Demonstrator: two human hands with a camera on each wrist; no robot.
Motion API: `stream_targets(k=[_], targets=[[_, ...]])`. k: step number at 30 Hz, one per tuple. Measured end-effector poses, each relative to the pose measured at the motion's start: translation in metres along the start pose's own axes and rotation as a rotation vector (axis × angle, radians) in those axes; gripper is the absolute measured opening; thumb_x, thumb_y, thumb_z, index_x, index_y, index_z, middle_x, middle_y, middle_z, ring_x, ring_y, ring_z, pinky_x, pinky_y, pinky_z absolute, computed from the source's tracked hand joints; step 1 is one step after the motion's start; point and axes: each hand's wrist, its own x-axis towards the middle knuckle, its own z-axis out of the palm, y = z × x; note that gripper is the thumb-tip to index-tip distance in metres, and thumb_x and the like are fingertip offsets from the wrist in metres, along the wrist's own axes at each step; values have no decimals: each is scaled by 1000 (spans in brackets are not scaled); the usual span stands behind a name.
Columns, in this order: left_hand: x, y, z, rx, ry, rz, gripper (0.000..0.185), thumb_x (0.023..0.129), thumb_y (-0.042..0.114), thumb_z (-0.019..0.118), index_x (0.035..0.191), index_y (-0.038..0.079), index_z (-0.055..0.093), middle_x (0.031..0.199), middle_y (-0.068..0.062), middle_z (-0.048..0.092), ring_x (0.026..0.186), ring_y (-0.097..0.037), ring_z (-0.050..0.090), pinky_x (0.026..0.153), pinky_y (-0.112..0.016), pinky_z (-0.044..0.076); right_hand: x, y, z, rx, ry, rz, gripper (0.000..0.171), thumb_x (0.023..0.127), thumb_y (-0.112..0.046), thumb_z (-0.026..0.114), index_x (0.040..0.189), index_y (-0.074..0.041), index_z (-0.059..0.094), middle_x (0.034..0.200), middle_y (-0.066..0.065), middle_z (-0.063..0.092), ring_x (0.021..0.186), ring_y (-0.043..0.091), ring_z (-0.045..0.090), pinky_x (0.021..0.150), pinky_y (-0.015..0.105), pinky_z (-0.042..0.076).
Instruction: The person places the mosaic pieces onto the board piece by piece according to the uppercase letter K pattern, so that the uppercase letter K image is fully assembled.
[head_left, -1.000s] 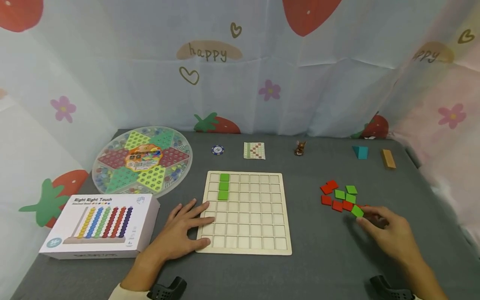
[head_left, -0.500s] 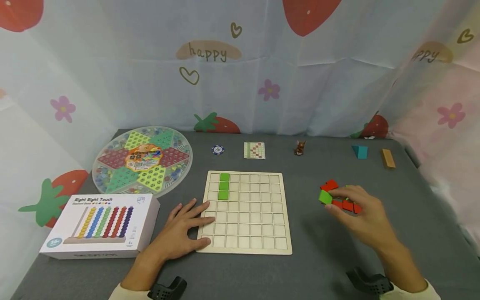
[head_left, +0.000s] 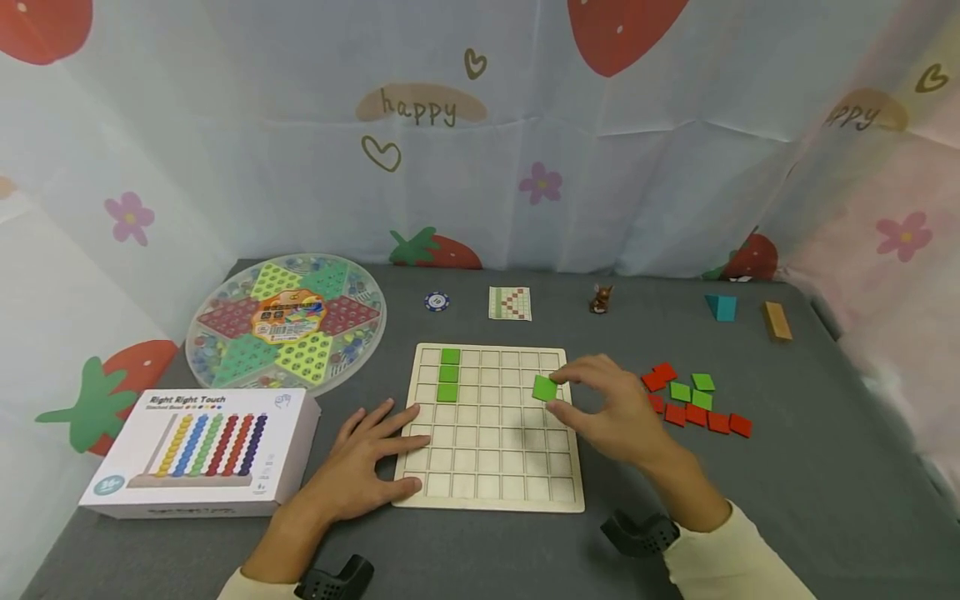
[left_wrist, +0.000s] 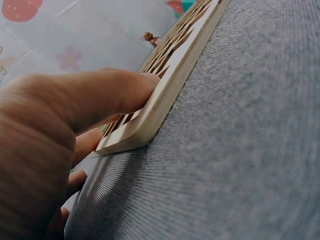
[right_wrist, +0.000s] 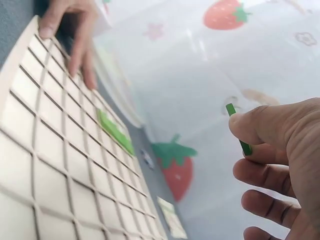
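head view: right hand (head_left: 611, 412) pinching green tile (head_left: 544, 388) above wooden grid board (head_left: 491, 492), left hand (head_left: 360, 462) spread flat on its edge

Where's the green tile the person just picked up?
In the head view, the green tile is pinched in the right hand, held over the right side of the wooden grid board, left of the loose red and green tiles.

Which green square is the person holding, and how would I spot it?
Find the wooden grid board mid-table. Above its right side, the right hand pinches one green tile. Unlike the three green tiles slotted into the board, it is tilted, in the air.
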Motion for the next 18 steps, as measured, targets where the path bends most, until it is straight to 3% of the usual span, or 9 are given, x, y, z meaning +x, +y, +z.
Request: stream_targets(k=[6,10,18], targets=[[0,0,-1,7,-4,-5,53,81,44,74,128,21,66,151,-2,38,142,-36,20,109,-59,3,17,0,35,13,-100,60,24,80,-14,80,103,-9,73,106,0,65,103,19,57,91,46,46],[1,1,-1,2,-6,-9,53,81,44,74,128,21,67,151,-2,38,142,-36,20,109,-59,3,23,4,58,15,-161,104,22,81,-16,79,101,-11,73,107,-2,66,102,16,56,85,39,48],[0,2,-1,1,4,-8,52,82,44,74,128,21,67,151,-2,38,141,-36,20,109,-59,4,32,10,92,-40,-241,60,22,80,-17,78,100,-9,74,109,-1,68,100,17,55,88,39,44]])
